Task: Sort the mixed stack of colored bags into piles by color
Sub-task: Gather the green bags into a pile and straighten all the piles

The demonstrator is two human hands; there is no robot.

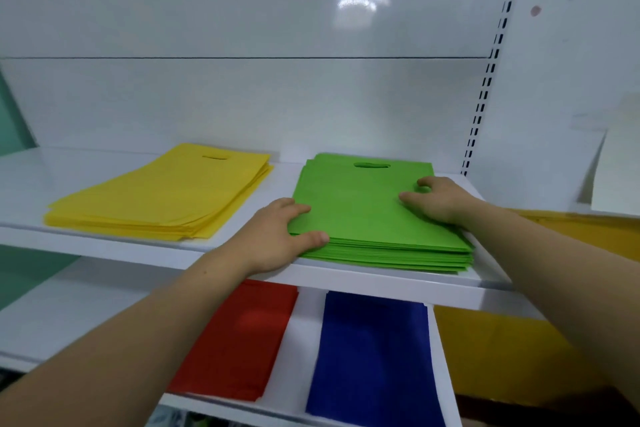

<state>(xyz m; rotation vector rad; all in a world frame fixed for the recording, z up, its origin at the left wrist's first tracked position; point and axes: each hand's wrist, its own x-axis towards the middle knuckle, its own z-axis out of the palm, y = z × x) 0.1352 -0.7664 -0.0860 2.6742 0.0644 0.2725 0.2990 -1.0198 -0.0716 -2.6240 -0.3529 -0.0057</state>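
- The green pile [363,215] is lying on the upper shelf [346,276], right of the yellow pile [159,194] and well apart from it.
- The left hand [273,236] is resting at the green pile's near-left corner, two digits [317,237] lying fairly straight on its top sheet; the others are hidden.
- The right hand [440,199] is pressing on the pile's top near the right edge, fingers [424,182] loosely bent and pinching nothing.
- The red pile [242,340] and blue pile [374,357] are lying side by side on the lower shelf [301,340].
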